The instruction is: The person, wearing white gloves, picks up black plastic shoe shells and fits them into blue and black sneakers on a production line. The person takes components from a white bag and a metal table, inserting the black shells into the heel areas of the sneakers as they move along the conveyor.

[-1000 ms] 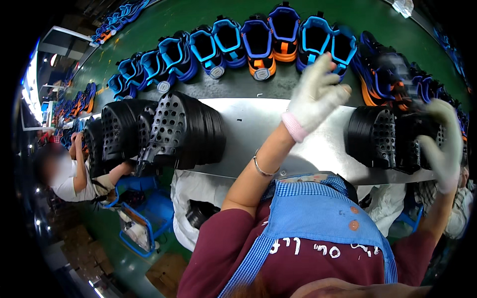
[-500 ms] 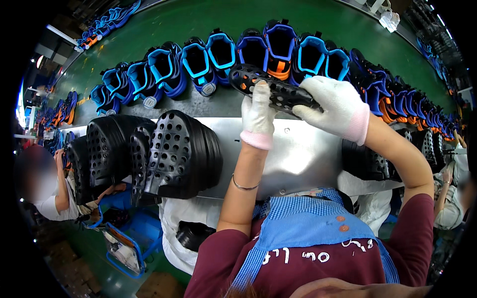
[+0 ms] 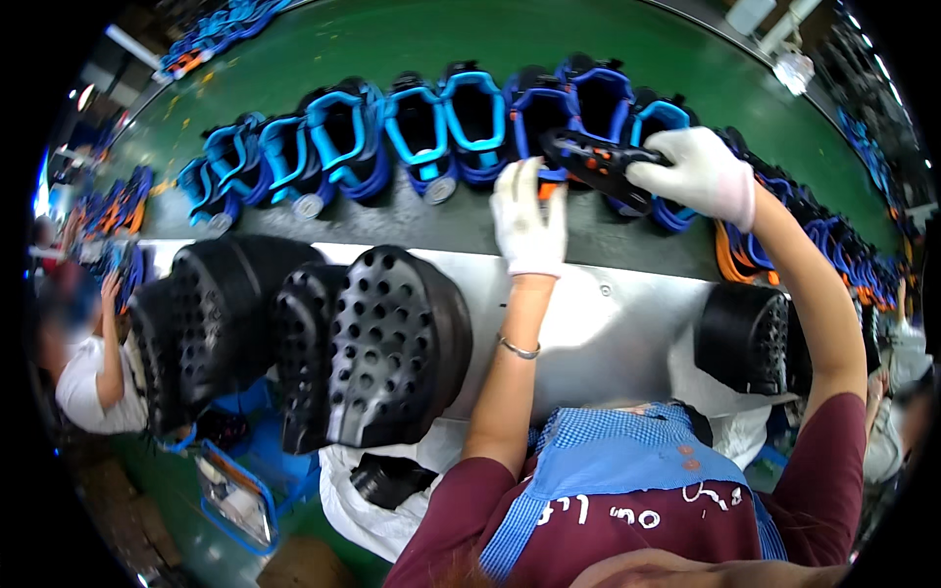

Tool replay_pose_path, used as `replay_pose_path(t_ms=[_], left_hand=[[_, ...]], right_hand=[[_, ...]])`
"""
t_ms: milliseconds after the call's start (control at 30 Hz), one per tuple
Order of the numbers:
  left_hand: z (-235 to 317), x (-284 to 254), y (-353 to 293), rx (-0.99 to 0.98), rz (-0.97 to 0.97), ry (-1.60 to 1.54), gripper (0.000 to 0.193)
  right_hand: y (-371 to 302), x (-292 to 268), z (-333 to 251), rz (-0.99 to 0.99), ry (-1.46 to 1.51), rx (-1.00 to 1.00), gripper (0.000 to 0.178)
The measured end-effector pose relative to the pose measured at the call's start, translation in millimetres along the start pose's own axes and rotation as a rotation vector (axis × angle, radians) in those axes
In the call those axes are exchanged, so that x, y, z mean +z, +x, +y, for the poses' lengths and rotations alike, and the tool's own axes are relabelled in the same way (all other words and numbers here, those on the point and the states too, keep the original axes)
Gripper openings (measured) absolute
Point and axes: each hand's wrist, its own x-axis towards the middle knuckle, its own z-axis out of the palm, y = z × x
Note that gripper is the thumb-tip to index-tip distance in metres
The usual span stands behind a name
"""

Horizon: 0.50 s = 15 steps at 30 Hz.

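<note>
My right hand [image 3: 694, 178], in a white glove with a pink cuff, grips one end of a black perforated insole [image 3: 600, 169]. The insole is tilted over the row of shoes, in front of a black and blue shoe [image 3: 600, 98]. Also gloved, my left hand [image 3: 529, 223] has its fingers apart at the heel of another black and blue shoe [image 3: 542, 116] with an orange heel tab. Whether those fingers touch the heel cannot be made out. Light-blue-lined shoes [image 3: 475, 122] stand to the left of it.
Stacks of black perforated insoles [image 3: 377, 343] stand at the left of the metal ledge [image 3: 588, 333]; another stack [image 3: 742, 338] is at its right. More shoes [image 3: 833, 235] line the green table [image 3: 392, 39]. A white bag [image 3: 343, 490] hangs below. Other people sit at both sides.
My left hand has let go of the insole and moved down to a shoe's heel. My right hand has carried the insole slightly right. The whole view has shifted a little.
</note>
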Motion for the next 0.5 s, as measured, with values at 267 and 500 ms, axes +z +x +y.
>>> replay_pose_path(t_ms=[267,500], left_hand=[[6,6,1,-0.021,0.087,-0.038,0.038],[5,7,2,-0.011,0.087,-0.011,0.038]], right_hand=[[52,-21,-4,-0.187,0.184,0.258,0.047],[112,19,-34,-0.163,-0.115,0.243,0.041]])
